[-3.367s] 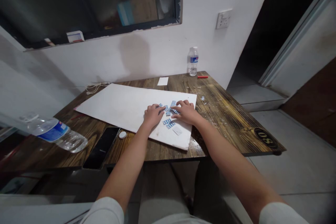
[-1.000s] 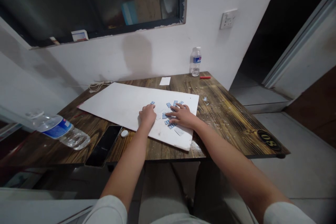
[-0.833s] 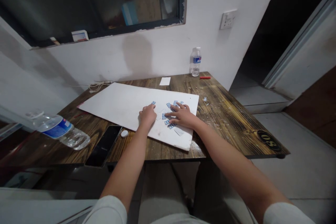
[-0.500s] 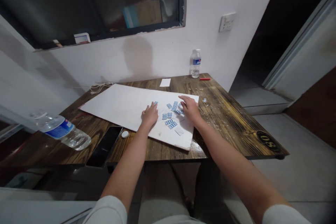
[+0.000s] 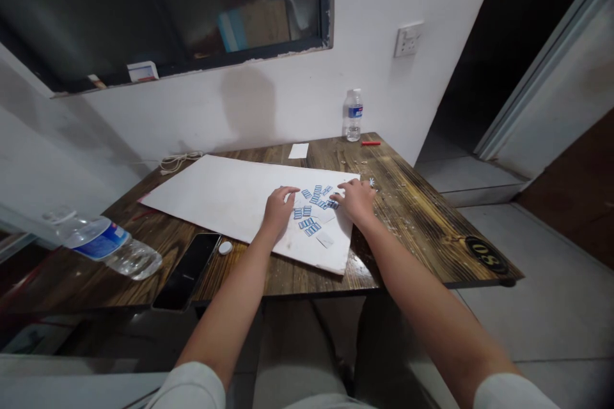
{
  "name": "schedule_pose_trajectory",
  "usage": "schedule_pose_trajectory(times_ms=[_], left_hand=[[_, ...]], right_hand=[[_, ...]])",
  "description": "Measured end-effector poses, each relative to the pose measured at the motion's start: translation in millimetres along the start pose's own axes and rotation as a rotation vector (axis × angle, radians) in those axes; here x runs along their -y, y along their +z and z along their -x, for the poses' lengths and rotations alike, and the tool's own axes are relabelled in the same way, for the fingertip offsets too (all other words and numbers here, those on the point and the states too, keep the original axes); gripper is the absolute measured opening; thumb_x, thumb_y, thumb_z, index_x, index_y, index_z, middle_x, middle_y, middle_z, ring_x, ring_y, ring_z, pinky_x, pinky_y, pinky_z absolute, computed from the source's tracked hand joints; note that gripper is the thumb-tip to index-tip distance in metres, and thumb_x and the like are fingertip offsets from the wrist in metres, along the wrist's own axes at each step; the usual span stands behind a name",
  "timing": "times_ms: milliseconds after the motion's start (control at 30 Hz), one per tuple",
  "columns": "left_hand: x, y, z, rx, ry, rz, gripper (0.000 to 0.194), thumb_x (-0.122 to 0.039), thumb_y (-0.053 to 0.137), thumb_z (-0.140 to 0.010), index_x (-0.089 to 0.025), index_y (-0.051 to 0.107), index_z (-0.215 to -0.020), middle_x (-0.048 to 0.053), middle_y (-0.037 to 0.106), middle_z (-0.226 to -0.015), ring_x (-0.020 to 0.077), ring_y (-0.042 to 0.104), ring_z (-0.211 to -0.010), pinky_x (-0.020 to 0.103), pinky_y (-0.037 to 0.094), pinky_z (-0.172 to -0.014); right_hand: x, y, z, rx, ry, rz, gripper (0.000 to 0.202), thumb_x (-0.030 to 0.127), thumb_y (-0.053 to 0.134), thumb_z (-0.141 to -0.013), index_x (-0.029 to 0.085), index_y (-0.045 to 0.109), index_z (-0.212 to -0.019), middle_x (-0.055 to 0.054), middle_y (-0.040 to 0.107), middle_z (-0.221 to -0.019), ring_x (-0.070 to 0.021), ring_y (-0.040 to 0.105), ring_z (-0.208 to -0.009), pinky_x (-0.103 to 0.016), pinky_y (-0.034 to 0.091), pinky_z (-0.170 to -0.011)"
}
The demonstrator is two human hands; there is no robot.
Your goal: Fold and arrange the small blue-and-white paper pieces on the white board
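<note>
Several small blue-and-white striped paper pieces point(image 5: 307, 211) lie scattered on the right part of a white board point(image 5: 230, 192). My left hand point(image 5: 280, 209) rests at their left side, fingers stretched to the right and thumb a little apart, with nothing visible in it. On the right, my right hand point(image 5: 357, 199) is open over the board's edge, its curved fingertips by the rightmost striped pieces. Whether those fingertips touch a piece is hard to make out. A plain white slip point(image 5: 325, 240) lies nearest me on the board.
A large water bottle point(image 5: 108, 241) lies on the wooden table's left side, near a black phone point(image 5: 187, 271) and a white cap point(image 5: 225, 247). At the back are a white paper point(image 5: 298, 151), a small bottle point(image 5: 354, 116), a red pen point(image 5: 371, 143) and a cable point(image 5: 178, 161).
My left hand has turned so that its fingers point right instead of forward. My right hand has shifted slightly towards me and right, its fingers now lower over the pieces. The view moved slightly.
</note>
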State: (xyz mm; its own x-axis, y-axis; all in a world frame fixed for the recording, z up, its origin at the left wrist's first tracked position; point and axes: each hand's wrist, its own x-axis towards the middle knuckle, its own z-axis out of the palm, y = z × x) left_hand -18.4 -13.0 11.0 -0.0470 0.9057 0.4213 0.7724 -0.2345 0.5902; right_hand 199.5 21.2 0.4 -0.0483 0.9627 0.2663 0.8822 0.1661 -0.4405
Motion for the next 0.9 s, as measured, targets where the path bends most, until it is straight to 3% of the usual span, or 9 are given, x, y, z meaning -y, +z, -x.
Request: schedule_pose_trajectory(times_ms=[100, 200, 300, 467, 700, 900], left_hand=[[1.3, 3.1, 0.0, -0.004, -0.022, 0.015, 0.031, -0.024, 0.044, -0.091, -0.02, 0.071, -0.105, 0.005, 0.071, -0.113, 0.0196, 0.062, -0.109, 0.034, 0.048, -0.097], [1.5, 4.8, 0.1, -0.025, -0.022, 0.066, 0.03, -0.023, 0.045, -0.089, -0.02, 0.072, -0.103, 0.005, 0.072, -0.11, 0.0194, 0.063, -0.106, 0.034, 0.05, -0.095], [0.3, 5.6, 1.0, -0.051, -0.06, 0.162, 0.027, -0.021, 0.048, -0.087, -0.02, 0.073, -0.098, 0.004, 0.073, -0.105, 0.0188, 0.064, -0.1, 0.033, 0.054, -0.089], [2.7, 8.2, 0.9, -0.073, -0.121, 0.314, 0.024, -0.025, 0.052, -0.085, -0.018, 0.073, -0.094, 0.007, 0.073, -0.102, 0.0199, 0.065, -0.093, 0.026, 0.056, -0.065], [7.4, 9.7, 0.1, -0.087, -0.136, 0.343, 0.023, -0.026, 0.054, -0.083, -0.019, 0.073, -0.093, 0.007, 0.073, -0.097, 0.0201, 0.065, -0.09, 0.024, 0.053, -0.057], [3.8, 9.1, 3.2, -0.082, -0.175, 0.392, 0.024, -0.027, 0.053, -0.084, -0.019, 0.073, -0.095, 0.007, 0.073, -0.099, 0.0201, 0.064, -0.088, 0.023, 0.052, -0.053]], right_hand=[[1.0, -1.4, 2.2, 0.084, -0.004, 0.088, 0.043, 0.059, 0.056, -0.087, 0.023, 0.076, -0.098, -0.016, 0.06, -0.118, -0.0394, 0.044, -0.116, -0.051, 0.038, -0.087], [-1.9, -2.8, 1.1, 0.096, 0.005, 0.096, 0.045, 0.06, 0.056, -0.087, 0.022, 0.075, -0.103, -0.017, 0.059, -0.118, -0.0387, 0.045, -0.115, -0.05, 0.037, -0.087], [-10.3, -5.6, -4.0, 0.114, 0.076, 0.055, 0.04, 0.053, 0.061, -0.087, 0.024, 0.072, -0.113, -0.015, 0.06, -0.12, -0.0367, 0.047, -0.115, -0.047, 0.037, -0.088], [-21.4, -8.0, -12.3, 0.101, 0.23, 0.017, 0.034, 0.037, 0.071, -0.082, 0.028, 0.07, -0.115, -0.012, 0.06, -0.123, -0.0335, 0.047, -0.117, -0.044, 0.035, -0.091], [-11.4, 3.4, -9.7, 0.061, 0.078, -0.024, 0.034, 0.051, 0.065, -0.084, 0.028, 0.075, -0.107, -0.011, 0.057, -0.121, -0.0342, 0.042, -0.117, -0.044, 0.032, -0.091], [-11.4, 11.4, -9.8, 0.051, 0.064, -0.049, 0.026, 0.046, 0.068, -0.083, 0.027, 0.076, -0.1, -0.01, 0.057, -0.116, -0.0329, 0.042, -0.115, -0.043, 0.031, -0.09]])
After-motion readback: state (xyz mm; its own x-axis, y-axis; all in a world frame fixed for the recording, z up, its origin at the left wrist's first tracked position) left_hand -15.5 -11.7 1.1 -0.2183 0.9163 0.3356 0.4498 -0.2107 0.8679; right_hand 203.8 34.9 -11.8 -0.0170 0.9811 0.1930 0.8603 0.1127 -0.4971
